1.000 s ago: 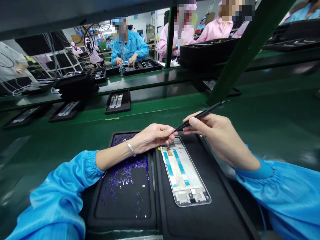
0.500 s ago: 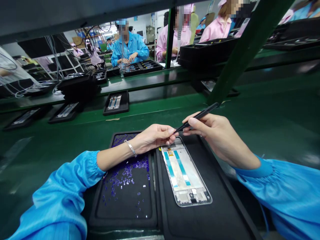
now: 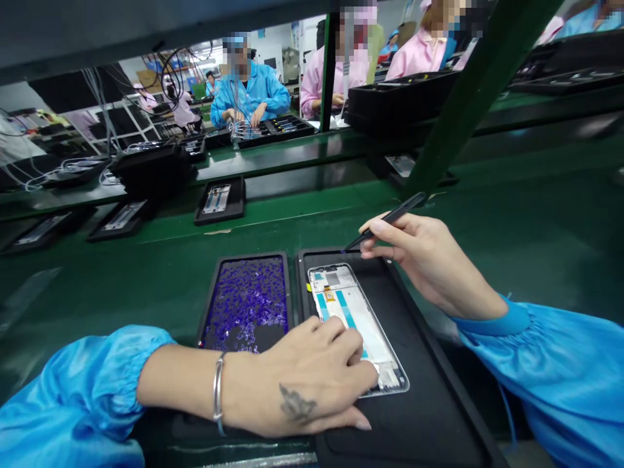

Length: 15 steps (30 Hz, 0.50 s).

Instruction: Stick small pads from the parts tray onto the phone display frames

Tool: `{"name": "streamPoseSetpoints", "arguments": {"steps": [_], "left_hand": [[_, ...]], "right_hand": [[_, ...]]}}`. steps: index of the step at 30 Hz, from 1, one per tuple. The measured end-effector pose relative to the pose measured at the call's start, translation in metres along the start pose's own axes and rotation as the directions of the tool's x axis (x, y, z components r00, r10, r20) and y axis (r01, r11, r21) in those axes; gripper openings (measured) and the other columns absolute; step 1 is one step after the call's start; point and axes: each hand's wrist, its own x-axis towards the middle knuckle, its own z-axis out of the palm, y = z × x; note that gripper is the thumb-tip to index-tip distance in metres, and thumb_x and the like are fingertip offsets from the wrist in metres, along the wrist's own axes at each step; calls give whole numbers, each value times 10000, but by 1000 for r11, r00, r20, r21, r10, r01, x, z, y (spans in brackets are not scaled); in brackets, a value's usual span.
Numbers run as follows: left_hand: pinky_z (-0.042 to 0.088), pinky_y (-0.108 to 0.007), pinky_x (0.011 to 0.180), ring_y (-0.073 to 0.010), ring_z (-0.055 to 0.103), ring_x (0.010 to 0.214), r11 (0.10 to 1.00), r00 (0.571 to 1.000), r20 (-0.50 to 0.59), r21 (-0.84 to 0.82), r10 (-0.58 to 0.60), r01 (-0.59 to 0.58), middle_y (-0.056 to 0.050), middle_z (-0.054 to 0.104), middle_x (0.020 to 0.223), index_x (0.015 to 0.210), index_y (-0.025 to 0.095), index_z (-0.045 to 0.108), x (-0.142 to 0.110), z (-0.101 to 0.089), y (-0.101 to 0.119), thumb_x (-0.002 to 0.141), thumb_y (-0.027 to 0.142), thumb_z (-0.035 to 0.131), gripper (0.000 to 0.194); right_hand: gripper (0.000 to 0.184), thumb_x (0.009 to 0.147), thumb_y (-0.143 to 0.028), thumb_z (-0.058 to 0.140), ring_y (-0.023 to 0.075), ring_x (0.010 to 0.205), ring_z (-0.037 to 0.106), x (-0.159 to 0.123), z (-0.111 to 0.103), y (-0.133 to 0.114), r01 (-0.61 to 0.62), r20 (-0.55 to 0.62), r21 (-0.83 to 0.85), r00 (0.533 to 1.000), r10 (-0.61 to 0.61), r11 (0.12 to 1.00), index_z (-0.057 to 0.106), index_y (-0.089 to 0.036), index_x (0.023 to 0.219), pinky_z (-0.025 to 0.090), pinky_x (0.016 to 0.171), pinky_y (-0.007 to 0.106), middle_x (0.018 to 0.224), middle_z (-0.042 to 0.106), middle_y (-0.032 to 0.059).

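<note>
My right hand (image 3: 414, 257) pinches a pair of black tweezers (image 3: 394, 218) above the far edge of the right tray. A tiny purplish piece (image 3: 343, 251) shows at their tip. Below lies a silver phone frame (image 3: 375, 325) with blue-green strips and an orange flex cable (image 3: 329, 294). Over its near end lies my left hand (image 3: 312, 370), back up, fingers bent down onto the frame and thumb out beside it; the fingertips are hidden. The frame rests in a black tray (image 3: 414, 429). In a smaller black tray (image 3: 287, 273) lie many tiny purple-edged pieces (image 3: 248, 286), partly covered by my left hand.
Several black trays with phone frames, one of them a tray (image 3: 236, 205), stand along the back of the green bench (image 3: 268, 237). A slanted green post (image 3: 468, 117) rises at right. Behind it are stacked trays (image 3: 394, 107), loose cables and co-workers in blue and pink.
My left hand has left the tweezer tip and come down toward me onto the near end of the phone frame. My right hand has stayed nearly in place with the tweezers.
</note>
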Motion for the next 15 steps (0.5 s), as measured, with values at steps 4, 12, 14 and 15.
{"name": "streamPoseSetpoints", "arguments": {"steps": [4, 12, 14, 15], "left_hand": [[404, -306, 669, -204, 437, 871, 996, 1000, -7, 91, 8, -7, -60, 490, 998, 984, 165, 532, 2, 5, 6, 980, 182, 416, 117], [401, -273, 661, -168, 426, 807, 988, 987, -60, -28, 149, -151, -51, 503, 945, 929, 139, 568, -12, -20, -13, 957, 228, 491, 122], [402, -271, 661, -163, 428, 790, 988, 985, -79, -16, 151, -153, -50, 497, 913, 882, 150, 581, -15, -23, -15, 948, 226, 500, 130], [401, -273, 658, -164, 429, 780, 988, 984, -90, 0, 151, -152, -48, 487, 881, 846, 157, 585, -16, -24, -15, 948, 224, 494, 152]], "right_hand": [[299, 767, -426, 730, 113, 715, 625, 1, 0, 3, 17, 0, -37, 1000, -17, 999, 685, -138, 834, 568, 678, 246, 782, 625, 45], [288, 840, -431, 650, 141, 759, 659, 3, 7, 24, 205, 159, -358, 975, -157, 911, 665, -145, 871, 547, 717, 255, 850, 663, 39], [271, 863, -422, 625, 133, 791, 656, 4, 8, 28, 255, 227, -400, 958, -174, 880, 669, -155, 882, 544, 723, 239, 904, 663, 34], [261, 872, -416, 616, 128, 802, 655, 4, 7, 29, 275, 251, -419, 951, -181, 866, 670, -161, 890, 544, 723, 231, 920, 661, 31]]}}
